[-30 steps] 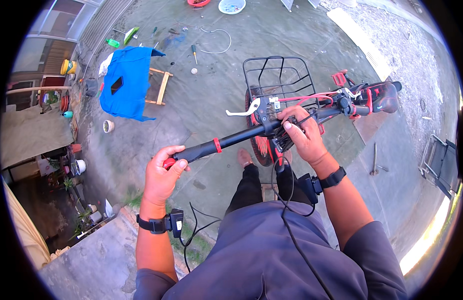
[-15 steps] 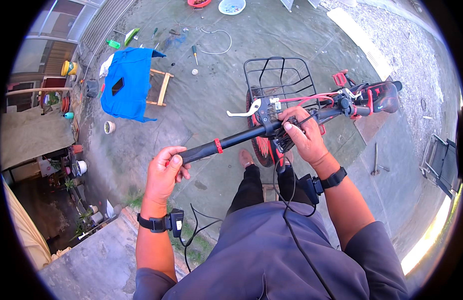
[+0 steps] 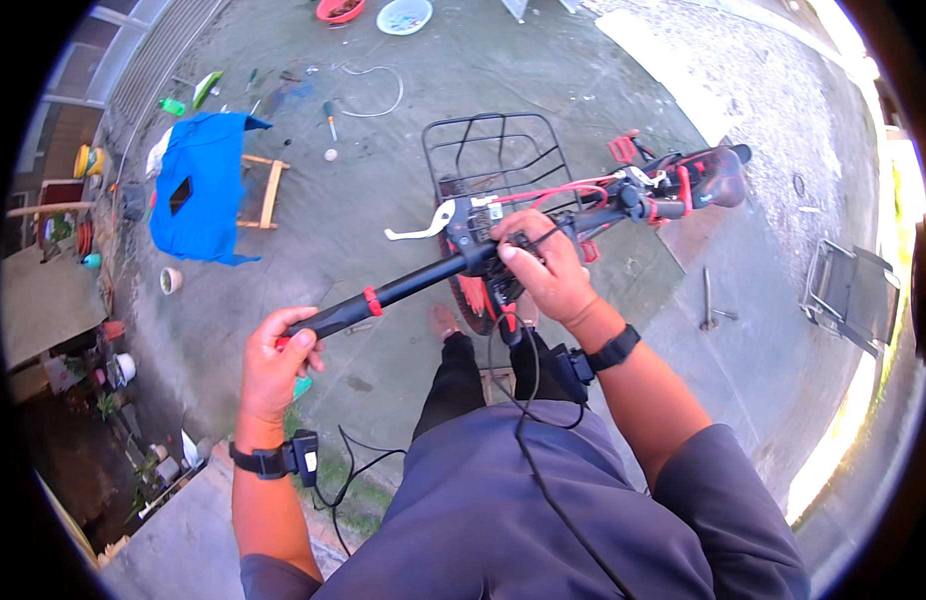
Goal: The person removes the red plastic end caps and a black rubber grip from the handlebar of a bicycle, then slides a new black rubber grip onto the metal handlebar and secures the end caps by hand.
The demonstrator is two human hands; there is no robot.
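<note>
Below the basket [image 3: 463, 117], the right hand [image 3: 555, 270] is clasping the handlebar [image 3: 423, 282]; at the basket's lower left, the left hand [image 3: 273, 370] is narrowly pinching the black grip [image 3: 331, 319], where red is showing again, so handling is continuing.

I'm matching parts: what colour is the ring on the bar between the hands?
Red; the ring shows best in the head view.

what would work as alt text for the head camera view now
A person's left hand grips the end of a straight black bicycle handlebar, with the right hand near its middle. To the upper left, a bright blue cloth drapes a light wooden frame.
</note>
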